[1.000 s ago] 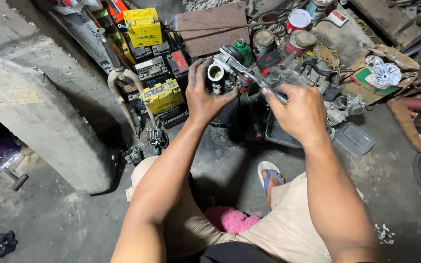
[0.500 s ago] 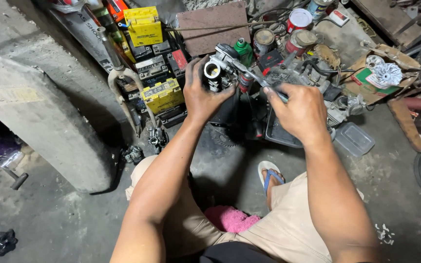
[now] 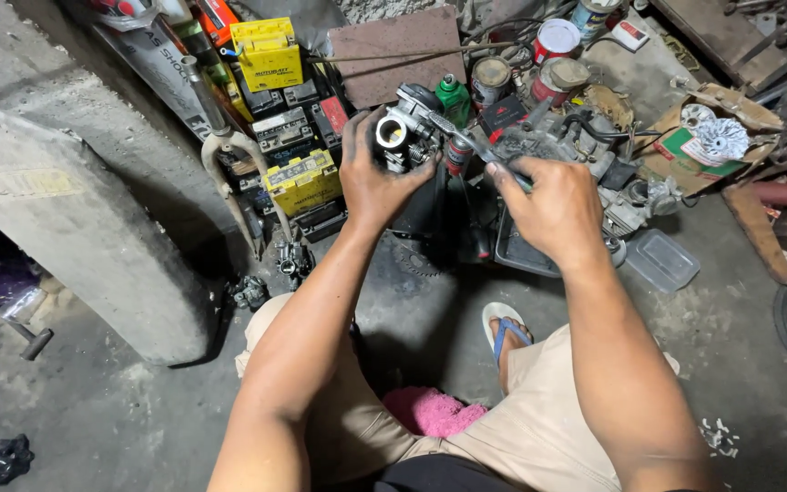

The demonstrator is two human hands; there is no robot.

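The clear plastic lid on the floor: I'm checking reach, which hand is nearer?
Right. The right hand is just above-left of the clear plastic lid; the left hand is farther left.

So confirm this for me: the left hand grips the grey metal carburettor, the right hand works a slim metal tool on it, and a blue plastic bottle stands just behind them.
One detail is wrong. The head view shows the plastic bottle is green, not blue. The left hand does grip the grey metal carburettor, and the right hand holds the slim metal tool against it.

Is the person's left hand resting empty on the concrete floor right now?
No, the left hand grips a grey metal carburettor held up in front.
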